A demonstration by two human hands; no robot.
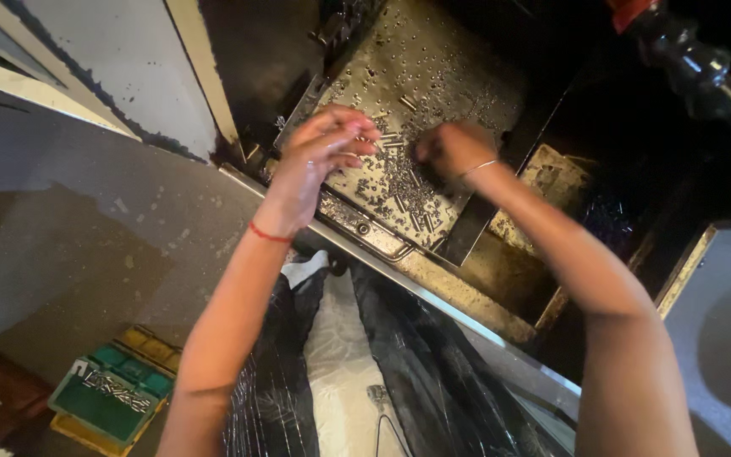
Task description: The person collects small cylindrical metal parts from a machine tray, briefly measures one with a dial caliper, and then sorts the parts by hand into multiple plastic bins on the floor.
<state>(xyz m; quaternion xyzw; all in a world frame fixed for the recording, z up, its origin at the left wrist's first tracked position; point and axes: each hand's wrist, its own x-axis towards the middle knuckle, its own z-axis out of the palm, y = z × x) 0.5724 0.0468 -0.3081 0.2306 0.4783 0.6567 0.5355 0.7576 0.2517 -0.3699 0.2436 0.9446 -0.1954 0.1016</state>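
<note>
Both my hands reach into a machine's open bay over a perforated metal tray (450, 59) strewn with several small metal pins (403, 193) and shavings. My left hand (319, 156), with a red thread on its wrist, hovers at the tray's left side with fingers bunched and a pin or two (387, 140) just past the fingertips. My right hand (452, 151), wearing a thin bangle, is curled closed over the tray's middle; what it holds is hidden.
A grey machine panel (86, 220) fills the left. A metal ledge (433, 296) runs along the bay's front edge. A black segmented coolant hose (691, 63) hangs top right. A green and yellow box (116, 393) lies on the floor below left.
</note>
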